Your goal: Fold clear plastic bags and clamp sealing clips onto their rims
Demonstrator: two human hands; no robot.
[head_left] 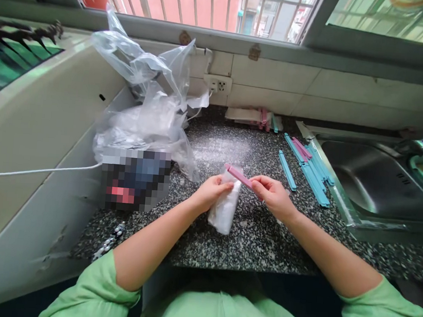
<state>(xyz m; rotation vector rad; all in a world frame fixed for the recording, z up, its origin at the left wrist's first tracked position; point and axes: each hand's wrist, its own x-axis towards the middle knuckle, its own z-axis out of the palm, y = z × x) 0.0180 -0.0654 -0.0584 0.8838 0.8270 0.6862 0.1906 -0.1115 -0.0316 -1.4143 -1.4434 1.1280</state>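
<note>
I see the speckled granite counter (249,239) spread wide, a steel sink (370,185) to its right. A big crumpled clear plastic bag (153,110) heaps at the back left, crowding my left side. Blue and pink sealing clips (311,169) lie near the sink. Above mid-counter, my left hand (210,192) grips a small white pouch (225,209) at its top; my right hand (272,195) pinches a pink clip (240,177) across it. No writing is readable.

Crumpled plastic bags (153,105), steel sink (374,186), wall socket (218,85)
</note>
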